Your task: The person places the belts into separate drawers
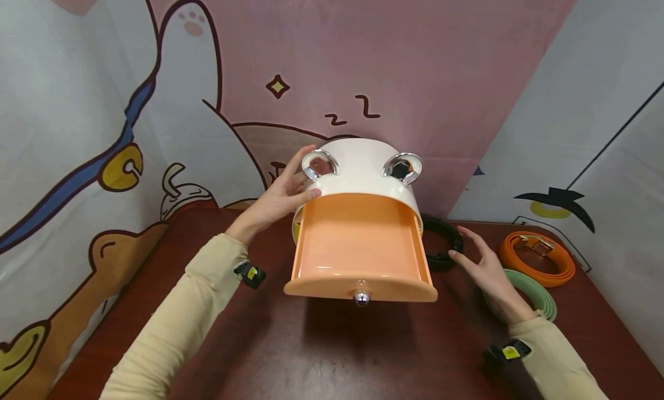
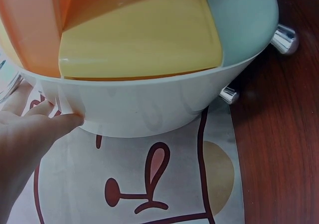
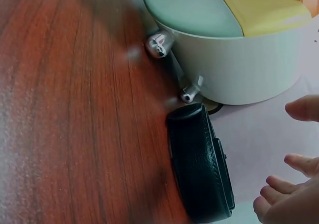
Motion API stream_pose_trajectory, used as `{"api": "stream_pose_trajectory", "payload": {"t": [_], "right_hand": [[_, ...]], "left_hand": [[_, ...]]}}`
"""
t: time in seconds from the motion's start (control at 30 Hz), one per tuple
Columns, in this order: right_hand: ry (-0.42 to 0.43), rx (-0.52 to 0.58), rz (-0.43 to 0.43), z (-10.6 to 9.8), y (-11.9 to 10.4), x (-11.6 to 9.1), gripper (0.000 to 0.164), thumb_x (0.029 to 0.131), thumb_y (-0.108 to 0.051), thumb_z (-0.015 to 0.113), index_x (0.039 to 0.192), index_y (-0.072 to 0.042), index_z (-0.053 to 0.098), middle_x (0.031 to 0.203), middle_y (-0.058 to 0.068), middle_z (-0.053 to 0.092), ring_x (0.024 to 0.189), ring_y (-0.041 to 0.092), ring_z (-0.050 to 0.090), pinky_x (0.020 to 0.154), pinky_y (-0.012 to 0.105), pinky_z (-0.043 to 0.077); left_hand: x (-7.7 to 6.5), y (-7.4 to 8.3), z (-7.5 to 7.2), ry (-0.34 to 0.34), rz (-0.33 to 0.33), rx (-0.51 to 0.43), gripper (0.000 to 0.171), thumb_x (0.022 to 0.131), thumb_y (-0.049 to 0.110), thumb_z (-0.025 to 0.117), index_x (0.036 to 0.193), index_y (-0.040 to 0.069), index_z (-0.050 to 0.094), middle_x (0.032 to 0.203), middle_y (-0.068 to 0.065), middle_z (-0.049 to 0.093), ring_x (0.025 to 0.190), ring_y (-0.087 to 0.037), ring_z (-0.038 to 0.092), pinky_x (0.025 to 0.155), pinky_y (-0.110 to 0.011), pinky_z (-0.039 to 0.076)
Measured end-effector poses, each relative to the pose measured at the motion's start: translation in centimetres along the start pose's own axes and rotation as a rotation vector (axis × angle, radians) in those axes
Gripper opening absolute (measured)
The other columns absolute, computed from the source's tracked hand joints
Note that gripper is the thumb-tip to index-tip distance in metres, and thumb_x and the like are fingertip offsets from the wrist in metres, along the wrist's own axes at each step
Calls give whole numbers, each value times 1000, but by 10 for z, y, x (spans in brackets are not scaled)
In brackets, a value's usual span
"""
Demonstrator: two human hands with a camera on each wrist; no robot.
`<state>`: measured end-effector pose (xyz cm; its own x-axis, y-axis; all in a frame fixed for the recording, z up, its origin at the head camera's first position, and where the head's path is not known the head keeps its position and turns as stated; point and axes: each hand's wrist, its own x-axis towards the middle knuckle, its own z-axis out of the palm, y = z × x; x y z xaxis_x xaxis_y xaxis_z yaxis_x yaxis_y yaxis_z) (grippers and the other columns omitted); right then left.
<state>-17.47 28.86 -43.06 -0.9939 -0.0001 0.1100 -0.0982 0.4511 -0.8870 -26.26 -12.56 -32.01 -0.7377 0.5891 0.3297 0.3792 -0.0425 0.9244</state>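
A white drawer unit (image 1: 358, 168) with two round chrome ornaments stands upright at the back of the table. Its orange top drawer (image 1: 358, 238) sticks far out and holds nothing. Fairly straight fingers of my left hand (image 1: 277, 201) rest on the unit's upper left side, with the thumb at the front edge beside one ornament. In the left wrist view, fingertips touch the white shell. My right hand (image 1: 487, 273) is spread and holds nothing, its thumb close to a coiled black belt (image 3: 202, 167) lying right of the unit.
A coiled orange belt (image 1: 562, 267) and a coiled green belt (image 1: 544, 301) lie at the right of the table (image 1: 332, 359). Below the orange drawer sit a yellow drawer (image 2: 139, 40) and a green one (image 3: 194, 10), with chrome feet (image 3: 159, 44) underneath. A cartoon cloth hangs behind.
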Motion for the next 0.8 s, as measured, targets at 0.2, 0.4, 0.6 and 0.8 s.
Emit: {"api": "stream_pose_trajectory", "payload": {"t": [0.2,0.4,0.6,0.8], "right_hand": [[9,-35,12,2,3,6,71,97,-22,60,153,-3,20,152,28,20,138,48,14,99,73,16],[23,-29,-7,4,10,11,71,97,-20,60,152,-1,19,150,31,23,136,49,21,99,68,24],[73,-10,-5,7,17,15,69,96,-20,61,151,-1,23,150,30,24,138,47,18,102,68,18],[126,29,5,11,20,17,68,96,-18,62,150,0,26,151,27,25,138,44,19,104,66,17]], "left_hand": [[0,0,0,0,-4,-10,78,97,0,54,154,34,13,144,-12,43,113,-34,55,90,-45,48],[0,-1,-1,2,-4,-19,78,97,1,55,154,34,13,145,-12,43,114,-33,54,89,-45,49],[0,-1,-1,3,-3,-22,78,97,0,54,154,32,13,145,-13,43,111,-33,55,88,-44,49],[0,-1,-1,8,-5,-5,78,97,1,55,154,33,13,144,-12,43,114,-33,54,91,-44,48]]}}
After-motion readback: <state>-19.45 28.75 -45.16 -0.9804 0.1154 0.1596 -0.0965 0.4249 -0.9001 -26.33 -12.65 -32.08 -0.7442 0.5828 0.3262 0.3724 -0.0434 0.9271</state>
